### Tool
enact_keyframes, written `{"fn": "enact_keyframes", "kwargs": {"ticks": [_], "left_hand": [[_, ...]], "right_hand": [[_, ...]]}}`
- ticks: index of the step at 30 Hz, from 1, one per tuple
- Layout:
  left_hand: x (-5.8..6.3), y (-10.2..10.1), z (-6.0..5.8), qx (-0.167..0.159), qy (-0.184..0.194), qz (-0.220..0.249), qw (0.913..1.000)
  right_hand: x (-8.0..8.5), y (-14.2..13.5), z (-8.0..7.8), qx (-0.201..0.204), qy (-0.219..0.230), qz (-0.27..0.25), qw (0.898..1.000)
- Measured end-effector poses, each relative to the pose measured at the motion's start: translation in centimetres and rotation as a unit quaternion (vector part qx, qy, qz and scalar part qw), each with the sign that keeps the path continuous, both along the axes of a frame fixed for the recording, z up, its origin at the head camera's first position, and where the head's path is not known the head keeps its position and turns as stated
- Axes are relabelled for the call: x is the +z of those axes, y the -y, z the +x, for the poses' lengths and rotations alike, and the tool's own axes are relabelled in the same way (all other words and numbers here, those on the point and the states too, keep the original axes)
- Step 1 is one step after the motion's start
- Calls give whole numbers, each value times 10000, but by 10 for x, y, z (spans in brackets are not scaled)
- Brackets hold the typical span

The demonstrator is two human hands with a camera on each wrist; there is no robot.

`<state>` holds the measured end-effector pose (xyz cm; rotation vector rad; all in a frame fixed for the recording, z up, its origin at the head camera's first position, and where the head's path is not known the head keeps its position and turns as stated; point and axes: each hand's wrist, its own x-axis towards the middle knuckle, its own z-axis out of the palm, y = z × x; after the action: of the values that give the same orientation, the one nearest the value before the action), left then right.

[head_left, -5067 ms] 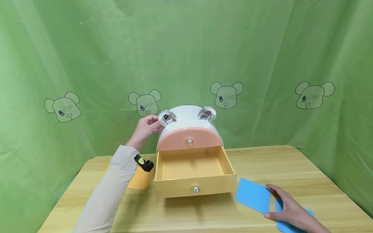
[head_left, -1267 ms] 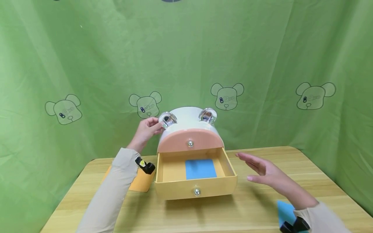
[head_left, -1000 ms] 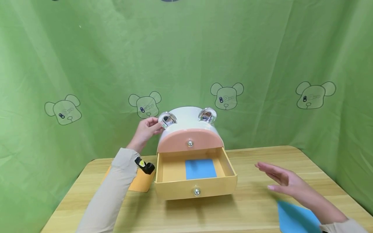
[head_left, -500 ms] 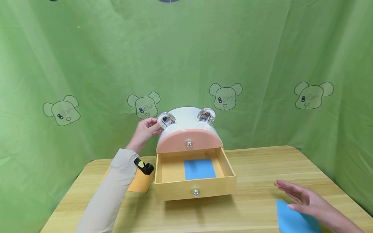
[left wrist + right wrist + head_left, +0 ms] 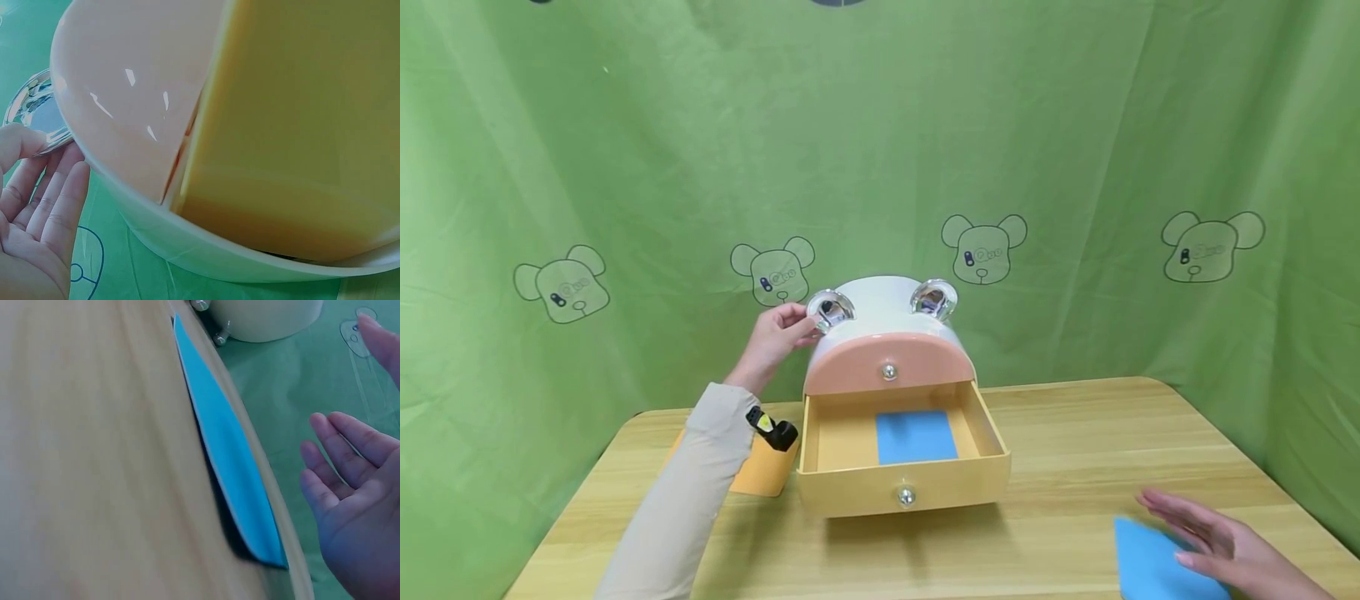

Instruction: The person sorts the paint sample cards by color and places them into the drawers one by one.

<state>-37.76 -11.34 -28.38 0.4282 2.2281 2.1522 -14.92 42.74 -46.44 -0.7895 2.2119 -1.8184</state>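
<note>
A white box shaped like an animal head (image 5: pixel 880 307) has a pink upper drawer (image 5: pixel 850 367) pushed in and a yellow lower drawer (image 5: pixel 955 486) pulled out. One blue card (image 5: pixel 917 437) lies flat inside the yellow drawer. My left hand (image 5: pixel 772 337) pinches the box's left silver ear (image 5: pixel 47 112), thumb in front and fingers behind. My right hand (image 5: pixel 1221 542), fingers loosely extended and holding nothing, hovers over a second blue card (image 5: pixel 1150 557) on the table. In the right wrist view that card (image 5: pixel 228 450) curves slightly, with a dark shadow under its near edge.
Orange card (image 5: pixel 763 468) lies on the wooden table (image 5: pixel 1060 467) left of the box, partly behind my left sleeve (image 5: pixel 685 483). A green curtain (image 5: pixel 1075 125) with printed bear heads hangs behind and at both sides.
One blue card has gone from the table into the yellow drawer. Since then my right hand has moved right and down to the other blue card. My left hand stays at the ear.
</note>
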Motion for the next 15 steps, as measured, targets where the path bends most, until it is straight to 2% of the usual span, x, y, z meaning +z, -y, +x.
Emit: {"fn": "enact_keyframes", "kwargs": {"ticks": [4,5,9,12,15], "left_hand": [[-1,0,0,-7,-3,-22,10000],[-1,0,0,-11,-1,-29,10000],[-1,0,1,-22,24,-56,10000],[0,0,2,-25,40,-79,10000],[1,0,2,-12,32,-79,10000]], "right_hand": [[-8,-9,6,-178,388,112,9990],[-11,-11,7,-190,341,215,9990],[-26,-20,11,-177,-447,875,9950],[-36,-28,12,-369,-1257,1414,9812],[-40,-33,13,-580,-1317,1788,9733]]}}
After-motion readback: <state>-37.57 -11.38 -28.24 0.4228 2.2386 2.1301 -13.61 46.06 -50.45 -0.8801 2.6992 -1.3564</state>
